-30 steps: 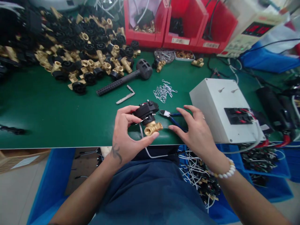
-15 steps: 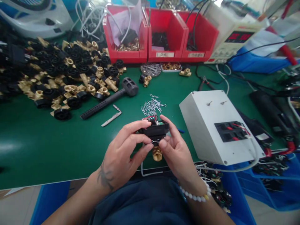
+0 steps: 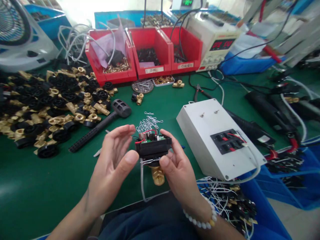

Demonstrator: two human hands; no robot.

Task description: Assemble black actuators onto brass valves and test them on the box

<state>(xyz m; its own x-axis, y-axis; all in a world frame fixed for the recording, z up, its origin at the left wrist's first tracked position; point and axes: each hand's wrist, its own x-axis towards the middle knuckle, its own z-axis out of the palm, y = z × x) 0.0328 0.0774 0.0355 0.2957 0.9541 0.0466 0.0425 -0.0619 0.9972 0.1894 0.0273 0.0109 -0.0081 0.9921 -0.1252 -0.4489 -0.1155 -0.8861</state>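
Both hands hold one valve assembly point(image 3: 153, 150) above the table's front edge: a black plastic housing with red and black wires on top, a brass fitting point(image 3: 158, 175) below and a white cable hanging down. My left hand point(image 3: 113, 159) touches the housing's left side with the thumb, its fingers stretched out. My right hand point(image 3: 178, 168) grips the right side between thumb and fingers. A white bead bracelet sits on that wrist.
A white switch box point(image 3: 200, 133) lies right of the hands. A heap of black and brass valve parts point(image 3: 55, 106) covers the left. A black mallet point(image 3: 100, 125), wire clips point(image 3: 147, 124), red bins point(image 3: 147, 55), a power supply point(image 3: 215, 40) and blue crates of wired parts point(image 3: 287, 173) surround the green mat.
My right hand left the blue pliers and joined the left on the valve. The valve turned so the brass fitting points down, and my left fingers have opened. The view tilted upward.
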